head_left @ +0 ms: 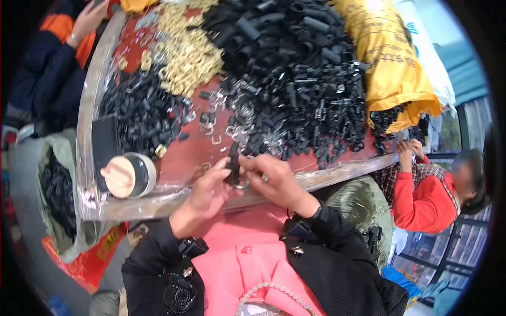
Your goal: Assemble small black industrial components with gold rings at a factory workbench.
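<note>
Above the table's near edge, my left hand pinches a small, dark, elongated part that stands roughly upright between thumb and fingers. My right hand is closed close against it, with thumb and fingertips pressed together. Whatever sits in those fingertips is too small and hidden to name. Just beyond my hands lie loose clear or silvery clips. A large heap of small black plastic parts spreads to the right of them.
The red tabletop also bears black tube pieces, cream rings, a left black pile and a lidded round container. A yellow sack spills parts at right. Co-workers sit left and right; an open sack stands left.
</note>
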